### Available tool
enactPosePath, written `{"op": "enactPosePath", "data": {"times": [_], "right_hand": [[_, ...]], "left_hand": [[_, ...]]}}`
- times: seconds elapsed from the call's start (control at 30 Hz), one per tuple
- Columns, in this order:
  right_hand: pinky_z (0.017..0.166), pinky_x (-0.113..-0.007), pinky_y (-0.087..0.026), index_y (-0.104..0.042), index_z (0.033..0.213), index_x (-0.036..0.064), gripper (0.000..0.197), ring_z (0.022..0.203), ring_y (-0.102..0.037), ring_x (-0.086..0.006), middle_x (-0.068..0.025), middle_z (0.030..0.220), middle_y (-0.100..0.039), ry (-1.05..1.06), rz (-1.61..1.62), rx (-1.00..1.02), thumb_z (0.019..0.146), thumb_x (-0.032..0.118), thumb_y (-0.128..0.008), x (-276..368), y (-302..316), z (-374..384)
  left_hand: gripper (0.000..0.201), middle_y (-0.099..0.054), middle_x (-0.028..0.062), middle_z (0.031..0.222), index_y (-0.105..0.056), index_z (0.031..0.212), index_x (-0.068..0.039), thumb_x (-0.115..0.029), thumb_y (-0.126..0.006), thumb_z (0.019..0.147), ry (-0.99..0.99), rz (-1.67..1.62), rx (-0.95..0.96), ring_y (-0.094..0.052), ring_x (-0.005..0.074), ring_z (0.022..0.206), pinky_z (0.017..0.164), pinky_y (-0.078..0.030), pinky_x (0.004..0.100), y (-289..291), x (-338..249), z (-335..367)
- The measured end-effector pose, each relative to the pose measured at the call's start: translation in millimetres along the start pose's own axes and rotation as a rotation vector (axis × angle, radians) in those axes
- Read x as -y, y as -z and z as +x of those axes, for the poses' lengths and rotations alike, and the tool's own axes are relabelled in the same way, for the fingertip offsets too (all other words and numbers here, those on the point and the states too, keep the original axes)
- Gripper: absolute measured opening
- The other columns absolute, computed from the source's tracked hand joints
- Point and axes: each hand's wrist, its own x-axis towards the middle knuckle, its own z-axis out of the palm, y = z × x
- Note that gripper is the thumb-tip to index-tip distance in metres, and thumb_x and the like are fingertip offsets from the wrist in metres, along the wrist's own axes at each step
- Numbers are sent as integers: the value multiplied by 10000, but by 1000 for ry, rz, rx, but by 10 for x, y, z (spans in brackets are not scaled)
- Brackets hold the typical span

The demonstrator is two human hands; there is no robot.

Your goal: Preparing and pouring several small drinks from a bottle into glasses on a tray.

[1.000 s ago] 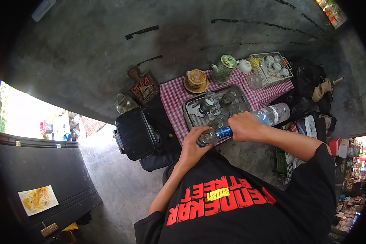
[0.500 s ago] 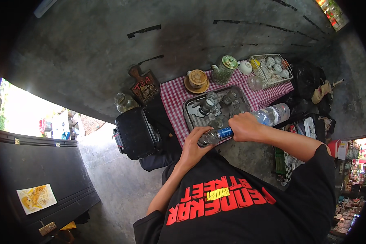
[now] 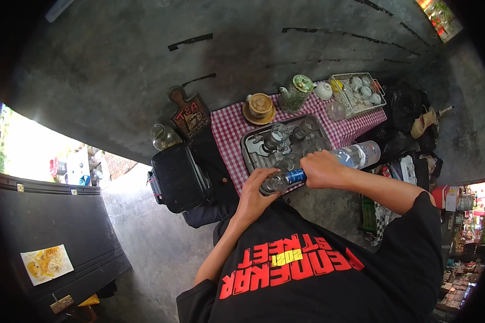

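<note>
My right hand is wrapped round a clear bottle with a blue neck, held tilted almost on its side. The bottle's mouth points left into or against a small clear glass. Around that glass my left hand is closed, near the front edge of a metal tray. More glasses stand on the tray, among them a mug-like glass and another glass. Whether liquid is flowing is too small to tell.
Under the tray lies a red-and-white checked cloth. Behind stand a wooden cup on a saucer, a green patterned pitcher and a wire basket of cups. A black case and glass jar are at left.
Both hands keep their hold on the bottle and glass, with hardly any motion between them. The whole view has shifted very slightly.
</note>
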Motion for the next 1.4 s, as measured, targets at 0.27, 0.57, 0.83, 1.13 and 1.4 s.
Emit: {"op": "enactPosePath", "data": {"times": [0.27, 0.57, 0.83, 1.13, 1.4], "right_hand": [[699, -461, -535, -672, 800, -9, 201, 816, -690, -368, -210, 843, -690, -26, -7, 33, 635, 107, -679, 11, 27, 5], [705, -463, -534, -670, 800, -10, 198, 821, -687, -367, -208, 841, -690, -21, -3, 27, 641, 108, -675, 23, 25, 11], [711, -458, -532, -674, 810, -6, 199, 827, -688, -364, -203, 850, -693, -31, -15, 32, 648, 109, -677, 60, 59, 20], [701, -456, -536, -674, 801, -2, 195, 811, -692, -362, -198, 833, -694, -29, -32, 20, 644, 114, -682, 38, 17, 36], [685, -461, -535, -668, 791, -8, 199, 791, -688, -369, -203, 816, -688, -13, -29, -10, 633, 111, -682, 26, -8, 53]], "left_hand": [[525, -614, 136, 1115, -616, 1171, -33, -19, -773, 670, 0, -1, -2, -611, 314, 1058, 914, -484, 371, 11, -34, 9], [523, -614, 138, 1117, -615, 1167, -27, -14, -773, 668, 13, -20, -4, -606, 323, 1064, 915, -481, 377, 19, -24, -1], [525, -614, 136, 1125, -615, 1166, -28, -9, -769, 665, 2, 3, -7, -602, 325, 1069, 918, -479, 377, 41, -31, -2], [527, -613, 139, 1116, -614, 1166, -26, 1, -761, 660, 9, -12, -5, -602, 329, 1061, 916, -478, 381, 44, -24, -2], [533, -614, 140, 1110, -614, 1170, -27, 2, -764, 660, 4, -8, -14, -608, 323, 1049, 906, -481, 379, 46, -9, 4]]}}
